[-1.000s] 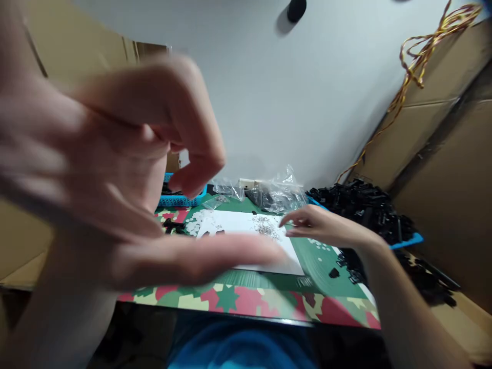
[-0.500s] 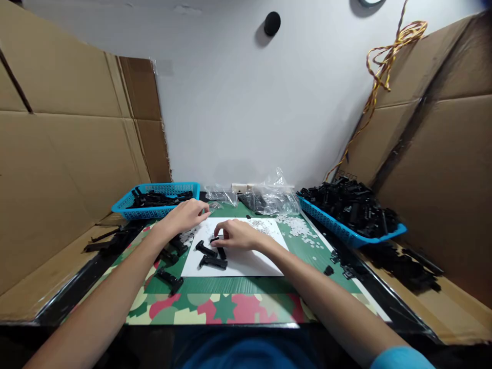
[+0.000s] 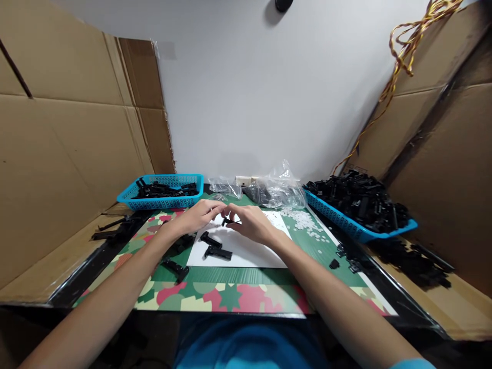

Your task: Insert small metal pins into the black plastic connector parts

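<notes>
One black part point(image 3: 230, 222) sits at the centre of the frame, above the white sheet point(image 3: 257, 256), pinched between the fingers of the right hand point(image 3: 251, 221); the left hand point(image 3: 202, 214) is close against it, its fingers bent, whether gripping I cannot tell. Two black pieces point(image 3: 218, 252) lie on the sheet, lower and left of centre

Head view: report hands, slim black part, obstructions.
Left hand, right hand close together over white rectangular sheet. Slim black part at right hand; grip unclear. Possible clutter: two elongated black parts on sheet.
</notes>
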Motion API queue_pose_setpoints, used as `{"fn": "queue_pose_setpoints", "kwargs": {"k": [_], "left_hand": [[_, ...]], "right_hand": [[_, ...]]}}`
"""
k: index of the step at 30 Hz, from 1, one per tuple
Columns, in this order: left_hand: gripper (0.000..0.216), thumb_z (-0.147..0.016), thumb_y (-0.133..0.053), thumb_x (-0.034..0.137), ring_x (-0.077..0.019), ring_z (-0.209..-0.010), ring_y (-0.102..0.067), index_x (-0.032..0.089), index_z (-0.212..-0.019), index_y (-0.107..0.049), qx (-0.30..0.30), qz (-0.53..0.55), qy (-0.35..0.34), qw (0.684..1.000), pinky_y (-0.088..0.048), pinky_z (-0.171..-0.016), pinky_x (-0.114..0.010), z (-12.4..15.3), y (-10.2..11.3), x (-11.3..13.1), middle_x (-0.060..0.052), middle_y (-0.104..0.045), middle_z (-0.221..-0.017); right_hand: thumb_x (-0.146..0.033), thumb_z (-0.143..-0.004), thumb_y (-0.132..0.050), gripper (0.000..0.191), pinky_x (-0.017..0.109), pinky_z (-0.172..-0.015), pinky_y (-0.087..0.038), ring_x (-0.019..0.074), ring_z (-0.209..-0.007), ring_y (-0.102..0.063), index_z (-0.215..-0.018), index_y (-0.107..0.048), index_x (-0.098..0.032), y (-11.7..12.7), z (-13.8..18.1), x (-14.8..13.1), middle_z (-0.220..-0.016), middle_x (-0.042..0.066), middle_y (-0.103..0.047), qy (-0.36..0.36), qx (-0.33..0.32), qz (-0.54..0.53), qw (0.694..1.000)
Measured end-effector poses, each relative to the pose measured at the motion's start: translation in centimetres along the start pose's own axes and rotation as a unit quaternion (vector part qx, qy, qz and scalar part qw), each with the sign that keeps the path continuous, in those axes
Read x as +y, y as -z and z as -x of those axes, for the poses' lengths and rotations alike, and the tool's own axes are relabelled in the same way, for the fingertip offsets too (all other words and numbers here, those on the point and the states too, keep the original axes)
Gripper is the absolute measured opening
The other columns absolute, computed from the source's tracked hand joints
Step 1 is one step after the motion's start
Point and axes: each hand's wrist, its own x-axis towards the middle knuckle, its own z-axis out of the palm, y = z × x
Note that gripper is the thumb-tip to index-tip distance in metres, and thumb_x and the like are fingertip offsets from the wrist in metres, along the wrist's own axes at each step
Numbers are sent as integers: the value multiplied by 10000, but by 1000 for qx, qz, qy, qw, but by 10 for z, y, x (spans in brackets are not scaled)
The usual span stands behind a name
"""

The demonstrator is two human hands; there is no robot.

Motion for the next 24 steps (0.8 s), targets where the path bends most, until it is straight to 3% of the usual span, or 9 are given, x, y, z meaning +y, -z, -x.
{"fn": "queue_pose_setpoints", "kwargs": {"k": [4, 9, 12, 15, 19, 24], "left_hand": [[498, -1086, -473, 578, -204, -831, -643, 196, -1078, -793, -8, 40, 22, 999, -448, -731, -302, 2, 3, 7, -48, -737, -882], [317, -1011, -650, 460, -210, -890, -698, 235, -1159, -818, -1, 26, 25, 999, -480, -757, -308, 6, 3, 11, -56, -809, -1019], [299, -1027, -621, 424, -216, -873, -709, 222, -1136, -812, 40, -47, 30, 998, -483, -807, -339, 6, 3, 5, -65, -814, -995], [292, -1027, -622, 409, -238, -877, -697, 199, -1142, -790, 117, -193, 49, 973, -444, -959, -415, 6, 8, -8, -85, -820, -1013], [305, -1061, -574, 379, -264, -912, -688, 188, -1199, -766, 145, -299, 80, 940, -397, -1006, -442, 9, 18, -25, -115, -819, -1099], [267, -1039, -623, 349, -282, -960, -676, 200, -1203, -771, 130, -310, 84, 938, -397, -997, -418, 12, 19, -32, -101, -815, -1124]], "right_hand": [[-201, -1014, -667, 193, 299, -731, -416, 197, -920, -729, -1200, -660, -255, -9, 5, 8, -1188, 36, -801, 17, 38, 48, 998], [-343, -1070, -637, 133, 308, -721, -411, 209, -894, -713, -1143, -687, -244, -12, 4, 6, -1183, 64, -800, -10, 55, 63, 996], [-379, -1067, -649, 197, 306, -727, -418, 219, -906, -706, -1213, -687, -252, -11, -3, 3, -1217, 82, -790, -65, 77, 49, 994], [-308, -1062, -629, 200, 293, -721, -419, 220, -902, -703, -1231, -708, -235, -16, -14, 3, -1170, 88, -794, -149, 118, 21, 981], [-290, -1002, -704, 147, 278, -692, -406, 216, -874, -704, -1086, -812, -235, -28, -25, 4, -1055, 70, -803, -153, 29, -30, 987], [-366, -958, -772, 160, 272, -683, -390, 206, -874, -692, -1073, -848, -286, -37, -28, 5, -1059, 46, -798, -140, -42, -44, 988]]}}
